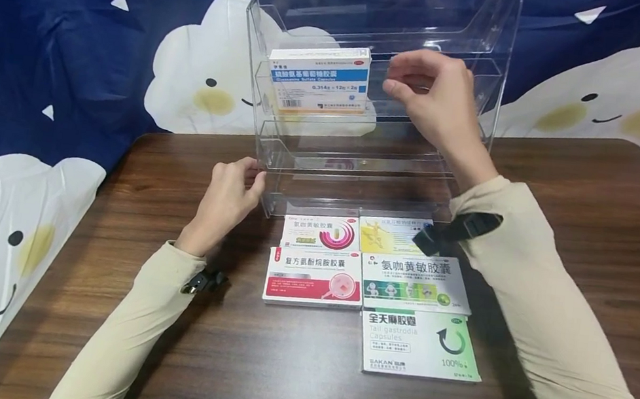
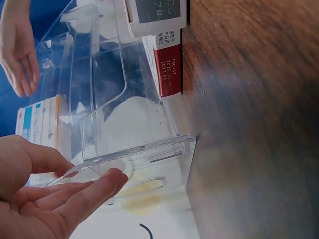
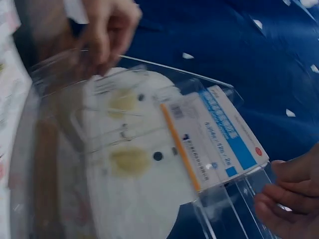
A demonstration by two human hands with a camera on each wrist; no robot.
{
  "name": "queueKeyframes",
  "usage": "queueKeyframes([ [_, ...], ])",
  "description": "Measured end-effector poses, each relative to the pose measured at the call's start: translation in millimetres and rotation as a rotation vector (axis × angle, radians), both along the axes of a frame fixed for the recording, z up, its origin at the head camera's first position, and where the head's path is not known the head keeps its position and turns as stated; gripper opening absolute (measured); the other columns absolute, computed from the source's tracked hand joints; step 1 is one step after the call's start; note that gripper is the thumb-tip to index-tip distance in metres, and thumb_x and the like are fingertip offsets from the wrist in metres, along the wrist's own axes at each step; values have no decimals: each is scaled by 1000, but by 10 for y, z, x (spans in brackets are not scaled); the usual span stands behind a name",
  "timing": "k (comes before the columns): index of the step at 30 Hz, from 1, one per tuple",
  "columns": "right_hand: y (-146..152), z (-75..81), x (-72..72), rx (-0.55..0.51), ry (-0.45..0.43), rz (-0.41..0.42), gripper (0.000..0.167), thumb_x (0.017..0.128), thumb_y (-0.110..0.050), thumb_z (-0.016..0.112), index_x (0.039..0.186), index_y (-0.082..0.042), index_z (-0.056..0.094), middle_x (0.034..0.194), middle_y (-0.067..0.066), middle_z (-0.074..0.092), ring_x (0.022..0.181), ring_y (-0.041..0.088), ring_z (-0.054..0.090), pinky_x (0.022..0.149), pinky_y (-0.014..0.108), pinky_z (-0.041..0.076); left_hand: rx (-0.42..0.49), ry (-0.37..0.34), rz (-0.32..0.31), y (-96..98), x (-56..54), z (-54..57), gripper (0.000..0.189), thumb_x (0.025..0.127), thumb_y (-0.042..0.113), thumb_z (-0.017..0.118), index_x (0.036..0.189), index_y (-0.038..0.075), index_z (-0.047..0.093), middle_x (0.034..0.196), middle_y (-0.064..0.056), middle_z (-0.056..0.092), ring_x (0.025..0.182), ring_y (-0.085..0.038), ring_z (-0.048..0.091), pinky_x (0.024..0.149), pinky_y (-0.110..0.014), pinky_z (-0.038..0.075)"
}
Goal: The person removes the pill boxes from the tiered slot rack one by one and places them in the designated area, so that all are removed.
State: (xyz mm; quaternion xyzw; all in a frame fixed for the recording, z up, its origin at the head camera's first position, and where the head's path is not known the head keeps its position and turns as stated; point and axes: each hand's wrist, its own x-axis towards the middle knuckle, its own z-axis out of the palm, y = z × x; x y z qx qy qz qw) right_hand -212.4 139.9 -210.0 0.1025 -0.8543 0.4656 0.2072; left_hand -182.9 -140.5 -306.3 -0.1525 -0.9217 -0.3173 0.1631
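A clear acrylic tiered rack stands on the table. In one of its upper tiers, on the left, sits a white medicine box with a blue band and an orange lower edge. My left hand pinches the rack's left side panel, thumb and fingers on either side of the clear edge in the left wrist view. My right hand hovers before the rack, just right of the white box and apart from it. Its fingers are loosely bent with nothing between them.
Several medicine boxes lie in front of the rack: a pink-and-white one, a yellow one, a red-and-white one, a green-striped one and a green-and-white one. A blue cloud-print curtain hangs behind the wooden table.
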Motion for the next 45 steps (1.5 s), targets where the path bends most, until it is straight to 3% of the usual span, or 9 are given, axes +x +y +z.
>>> queueKeyframes([
  [5, -157, 45, -99, -19, -47, -8, 31, 89, -7, 66, 120, -2, 65, 117, 12, 67, 103, 17, 65, 91, 22, 49, -1, 5, 6, -27, 6, 11, 21, 89, 3, 55, 97, -14, 66, 90, -26, 70, 85, -33, 70, 76, -42, 57],
  [11, -282, -6, -187, -15, -73, -25, 33, 91, -7, 63, 124, -2, 62, 118, 12, 66, 106, 20, 64, 93, 23, 48, 8, 10, 5, -29, 13, 16, 21, 89, 2, 55, 97, -14, 66, 90, -26, 70, 84, -33, 71, 76, -41, 57],
  [25, -233, -133, -294, -11, -69, 12, 31, 93, -5, 60, 124, -2, 63, 117, 13, 68, 105, 20, 64, 93, 25, 48, -2, 7, -4, -2, 18, -8, 21, 90, 3, 55, 96, -14, 66, 90, -25, 70, 85, -32, 71, 76, -41, 57],
  [36, -187, -73, -370, 50, -148, 28, 29, 93, -10, 62, 122, -6, 65, 117, 10, 68, 100, 18, 64, 85, 25, 47, -14, 44, -6, 8, 0, -16, 19, 89, 1, 56, 95, -14, 66, 87, -25, 70, 80, -31, 71, 71, -40, 57],
  [41, -158, -69, -411, -46, -164, 102, 26, 93, -5, 61, 118, -3, 60, 115, 10, 65, 103, 17, 62, 91, 24, 46, -10, 44, -2, 6, -10, -16, 19, 89, 1, 55, 95, -14, 66, 87, -25, 70, 80, -31, 70, 71, -40, 57],
  [45, -136, -71, -425, -140, -122, 136, 23, 91, 3, 60, 113, -3, 57, 111, 9, 65, 99, 13, 62, 90, 23, 47, -13, 41, 1, -2, -15, -24, 19, 89, 1, 55, 94, -14, 66, 86, -25, 70, 80, -31, 71, 71, -40, 57],
])
